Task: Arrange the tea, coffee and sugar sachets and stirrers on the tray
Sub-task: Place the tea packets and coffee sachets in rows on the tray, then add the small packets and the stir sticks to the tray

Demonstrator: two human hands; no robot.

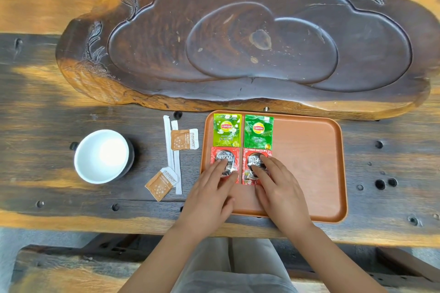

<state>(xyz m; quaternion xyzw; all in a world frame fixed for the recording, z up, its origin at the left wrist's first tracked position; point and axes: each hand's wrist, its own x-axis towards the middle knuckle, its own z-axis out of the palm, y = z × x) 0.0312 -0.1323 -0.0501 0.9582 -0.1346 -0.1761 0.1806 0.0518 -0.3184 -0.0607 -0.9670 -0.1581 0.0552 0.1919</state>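
Observation:
On the orange tray (309, 162), two green Lipton tea sachets (227, 129) (258, 132) lie side by side along its far left edge. Just below them lie two red Nescafe coffee sachets (222, 157) (247, 173). My left hand (212, 192) rests with spread fingers flat on the left coffee sachet. My right hand (276, 185) presses flat on the right one. Neither hand grips anything. Left of the tray, on the table, two white wrapped stirrers (172, 154) lie lengthwise, with two tan sugar sachets (183, 139) (160, 183) beside them.
A white bowl (102, 156) on a dark saucer stands at the left. A large carved dark wooden tea board (238, 38) fills the far side of the table. The tray's right half is bare. A bench (71, 266) sits below the table's near edge.

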